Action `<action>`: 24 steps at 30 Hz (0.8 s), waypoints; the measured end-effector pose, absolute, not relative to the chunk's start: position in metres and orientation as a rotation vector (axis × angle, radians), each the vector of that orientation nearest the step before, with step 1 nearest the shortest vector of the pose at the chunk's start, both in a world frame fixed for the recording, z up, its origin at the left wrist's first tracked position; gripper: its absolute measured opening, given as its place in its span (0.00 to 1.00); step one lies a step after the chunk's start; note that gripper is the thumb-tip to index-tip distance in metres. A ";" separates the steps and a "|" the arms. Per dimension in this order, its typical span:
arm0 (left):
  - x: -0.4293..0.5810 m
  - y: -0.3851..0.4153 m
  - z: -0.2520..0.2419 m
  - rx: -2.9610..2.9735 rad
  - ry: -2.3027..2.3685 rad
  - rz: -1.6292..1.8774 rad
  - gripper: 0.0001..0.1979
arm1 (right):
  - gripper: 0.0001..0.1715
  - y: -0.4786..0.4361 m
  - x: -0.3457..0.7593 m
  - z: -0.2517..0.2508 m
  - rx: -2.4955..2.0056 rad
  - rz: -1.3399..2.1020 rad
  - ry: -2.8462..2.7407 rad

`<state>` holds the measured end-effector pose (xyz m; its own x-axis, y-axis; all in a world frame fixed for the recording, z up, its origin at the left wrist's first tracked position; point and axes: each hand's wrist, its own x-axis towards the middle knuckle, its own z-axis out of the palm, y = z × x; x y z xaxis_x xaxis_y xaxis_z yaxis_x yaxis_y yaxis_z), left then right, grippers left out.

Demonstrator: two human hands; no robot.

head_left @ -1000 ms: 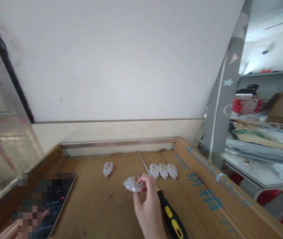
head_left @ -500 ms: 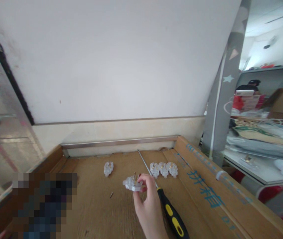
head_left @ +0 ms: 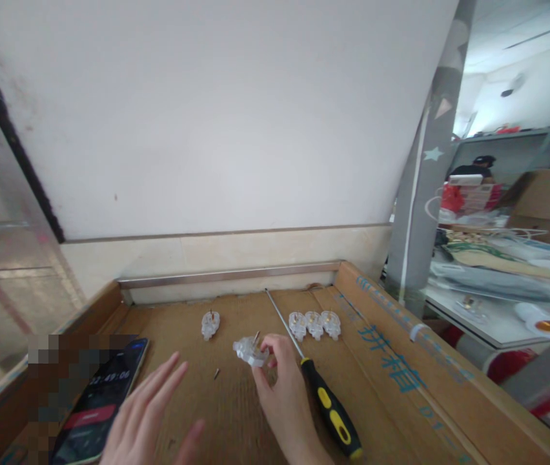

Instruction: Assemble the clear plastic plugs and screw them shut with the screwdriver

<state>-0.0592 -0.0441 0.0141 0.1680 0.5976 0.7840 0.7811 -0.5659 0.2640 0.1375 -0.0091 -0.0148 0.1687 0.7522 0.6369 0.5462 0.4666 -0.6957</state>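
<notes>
Between the thumb and fingers of my right hand (head_left: 285, 394) is a clear plastic plug part (head_left: 250, 351) with a metal pin sticking up, held above the cardboard. My left hand (head_left: 146, 413) is open at the lower left, fingers stretched out and holding nothing, beside a phone (head_left: 103, 403). On the cardboard between the hands lies a small metal pin (head_left: 216, 373). One more clear plug part (head_left: 210, 324) rests farther back. To the right, a screwdriver (head_left: 330, 410) with a black and yellow handle lies diagonally next to my right hand.
Three clear plug parts (head_left: 314, 325) sit in a row beyond the screwdriver's shaft. Cardboard walls (head_left: 430, 381) edge the work surface, with a metal bar (head_left: 236, 276) at the back. A cluttered white table (head_left: 473, 320) and a seated person (head_left: 478, 169) are off to the right.
My left hand has come into view from the lower left, near the phone. My right hand has shifted slightly left with the plug part, which is now more tilted.
</notes>
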 end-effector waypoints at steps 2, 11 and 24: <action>-0.038 -0.029 0.013 -2.394 -1.342 -1.275 0.27 | 0.18 -0.009 0.137 -0.015 -1.160 0.242 -1.540; -0.006 -0.005 -0.014 -2.764 -1.564 -1.482 0.12 | 0.22 -0.012 0.134 -0.021 -1.131 0.326 -1.600; -0.008 -0.004 -0.016 -2.542 -1.529 -1.689 0.15 | 0.15 -0.018 0.133 -0.004 -1.115 0.490 -1.564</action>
